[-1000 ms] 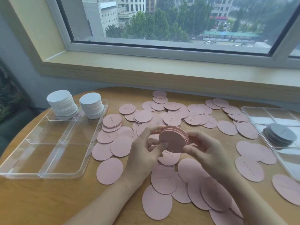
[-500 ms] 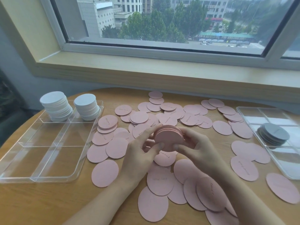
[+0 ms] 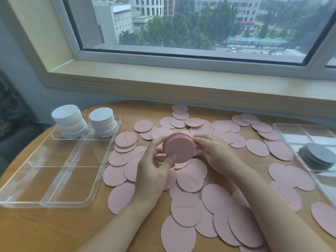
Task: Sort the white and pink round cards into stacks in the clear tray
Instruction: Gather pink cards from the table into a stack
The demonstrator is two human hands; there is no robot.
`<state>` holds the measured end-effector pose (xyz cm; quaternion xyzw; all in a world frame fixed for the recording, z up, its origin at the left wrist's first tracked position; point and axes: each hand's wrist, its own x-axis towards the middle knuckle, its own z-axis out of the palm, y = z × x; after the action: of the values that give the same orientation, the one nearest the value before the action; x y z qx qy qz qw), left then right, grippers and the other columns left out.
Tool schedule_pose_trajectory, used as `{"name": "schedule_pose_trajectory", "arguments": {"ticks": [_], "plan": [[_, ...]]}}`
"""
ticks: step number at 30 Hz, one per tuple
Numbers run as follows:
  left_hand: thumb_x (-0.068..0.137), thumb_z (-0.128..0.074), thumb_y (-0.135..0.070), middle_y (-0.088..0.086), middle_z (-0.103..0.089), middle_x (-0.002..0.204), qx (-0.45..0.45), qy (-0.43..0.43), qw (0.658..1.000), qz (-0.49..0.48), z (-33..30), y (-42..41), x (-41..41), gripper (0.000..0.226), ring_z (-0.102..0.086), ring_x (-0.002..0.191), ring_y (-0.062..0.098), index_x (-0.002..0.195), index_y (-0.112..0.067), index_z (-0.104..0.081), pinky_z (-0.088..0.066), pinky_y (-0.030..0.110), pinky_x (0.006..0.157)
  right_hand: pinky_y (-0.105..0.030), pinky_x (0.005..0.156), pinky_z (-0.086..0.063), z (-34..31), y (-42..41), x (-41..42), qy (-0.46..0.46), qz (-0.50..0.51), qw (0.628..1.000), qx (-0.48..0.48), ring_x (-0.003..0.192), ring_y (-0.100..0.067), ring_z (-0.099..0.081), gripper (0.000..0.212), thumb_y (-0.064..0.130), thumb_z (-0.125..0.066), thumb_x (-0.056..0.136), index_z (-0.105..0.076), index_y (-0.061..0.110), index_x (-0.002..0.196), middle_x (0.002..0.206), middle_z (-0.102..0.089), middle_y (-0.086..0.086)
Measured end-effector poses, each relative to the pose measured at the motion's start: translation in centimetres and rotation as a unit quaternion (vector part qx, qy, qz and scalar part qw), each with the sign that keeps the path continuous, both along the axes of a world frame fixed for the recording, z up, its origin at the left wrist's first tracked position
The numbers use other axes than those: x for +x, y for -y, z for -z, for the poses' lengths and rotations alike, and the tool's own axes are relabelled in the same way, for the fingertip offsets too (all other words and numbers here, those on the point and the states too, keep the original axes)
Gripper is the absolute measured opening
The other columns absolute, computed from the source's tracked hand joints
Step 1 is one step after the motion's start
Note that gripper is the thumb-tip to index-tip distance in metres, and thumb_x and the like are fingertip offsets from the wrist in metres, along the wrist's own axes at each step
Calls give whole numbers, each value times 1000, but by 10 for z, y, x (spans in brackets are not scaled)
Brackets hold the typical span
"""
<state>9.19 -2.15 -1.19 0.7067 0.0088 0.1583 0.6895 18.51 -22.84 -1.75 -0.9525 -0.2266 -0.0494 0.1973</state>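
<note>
Both hands, left hand (image 3: 154, 166) and right hand (image 3: 216, 151), pinched a pink card stack (image 3: 180, 147) above the table (image 3: 54, 230) | thin, light, likely slippery; best gripped by edges | clear tray (image 3: 60, 202) lay left

An upper-floor room in a city building, home or office I cannot tell; a wide window (image 3: 200, 26) looks down on treetops, tall blocks and parked cars; a deep pale sill (image 3: 163, 77) runs beneath it; a round wooden bench (image 3: 36, 233) stands close against the wall.
</note>
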Motion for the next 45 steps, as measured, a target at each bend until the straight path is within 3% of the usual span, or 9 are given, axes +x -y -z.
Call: {"name": "schedule_pose_trajectory", "arguments": {"ticks": [5, 10, 14, 17, 29, 33, 39, 41, 45], "plan": [[91, -75, -7, -3, -72, 102, -19, -2, 1000, 13, 1, 0, 1, 50, -73, 90, 20, 119, -46, -65, -62, 38, 80, -38, 86, -47, -2, -1, -15, 68, 20, 995, 66, 102, -23, -60, 21, 22, -68, 93, -72, 20, 114, 114, -65, 9], [92, -73, -4, -1, -72, 107, -38, -11, 999, 26, 1, 1, 2, 48, -72, 91, 20, 128, -34, -63, -60, 29, 76, -25, 68, -42, -18, -3, -22, 89, 83, 971, 205, 80, -2, -58, 13, 24, -61, 97, -74, 28, 99, 90, -68, 18], [92, -72, -5, -4, -73, 112, -21, -15, 999, 33, 1, 2, 1, 37, -72, 92, 16, 119, -30, -65, -60, 34, 80, -22, 66, -49, -44, -11, -35, -63, 55, 912, 402, 67, -5, -60, 27, 5, -61, 96, -74, 28, 93, 80, -73, 14], [93, -71, -4, -5, -73, 112, -14, -12, 999, 30, 2, 2, 0, 33, -72, 95, 16, 117, -26, -65, -61, 37, 79, -31, 67, -52, -53, -17, -45, -157, -33, 880, 448, 71, -13, -62, 26, 0, -56, 98, -76, 14, 107, 86, -75, -6], [93, -72, -7, -12, -74, 109, -11, -11, 1000, 1, 1, 3, -2, 45, -74, 90, 17, 122, -40, -62, -58, 36, 87, -25, 74, -54, -52, -27, -58, -180, -47, 873, 450, 77, -8, -65, 33, 4, -49, 103, -74, 24, 107, 96, -76, 2], [93, -71, -6, -12, -73, 109, 23, -18, 1000, 9, 5, 1, 0, 48, -73, 95, 15, 134, -30, -62, -60, 42, 90, -20, 76, -52, -47, -28, -58, -174, -34, 888, 425, 84, -5, -66, 31, 6, -46, 105, -72, 19, 113, 101, -76, 3], [93, -71, -6, -16, -73, 109, 61, 2, 997, 39, 3, 1, -2, 44, -72, 96, 14, 125, -35, -65, -61, 43, 86, -23, 93, -49, -35, -29, -60, -143, -50, 908, 389, 112, -11, -63, 29, 14, -44, 107, -66, 19, 124, 120, -69, 2], [91, -71, -10, -12, -74, 107, 42, 2, 999, 32, 4, 1, -1, 40, -73, 94, 18, 124, -32, -67, -60, 47, 86, -25, 95, -47, -28, -20, -58, -103, -29, 932, 346, 114, -8, -61, 26, 21, -47, 106, -66, 23, 123, 120, -67, 7], [92, -72, -6, -8, -74, 106, 32, -5, 999, 23, 6, 1, 0, 37, -73, 92, 23, 123, -27, -67, -59, 49, 87, -37, 102, -39, -9, 7, -60, -35, 0, 992, 118, 119, -12, -51, 37, 46, -52, 93, -65, 28, 122, 124, -57, 16]]}}
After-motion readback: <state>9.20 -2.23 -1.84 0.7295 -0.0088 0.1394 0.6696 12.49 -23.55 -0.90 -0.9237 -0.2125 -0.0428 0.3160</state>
